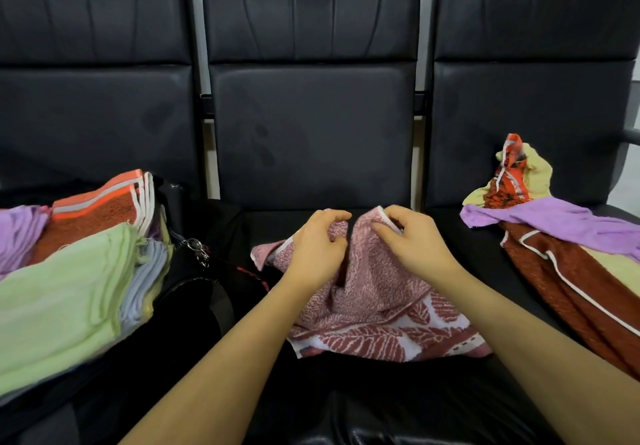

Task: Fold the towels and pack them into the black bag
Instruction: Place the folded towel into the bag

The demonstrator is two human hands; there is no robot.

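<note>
A red-and-white patterned towel (374, 292) is pinched at its upper edge by the left hand (317, 243) and the right hand (412, 240), bunched beneath both on the middle seat (311, 139). Folded towels (69, 271) are stacked in the black bag (194, 292) at left.

I note three seats side by side; on the middle seat (311, 167) lies a crumpled towel (374, 299), my left hand (317, 247) and right hand (412, 240) gripping its far edge; on the left, a stack of folded towels (69, 271) sits in the bag (194, 292); on the right seat (485, 257), a loose heap of towels (561, 236).
</note>
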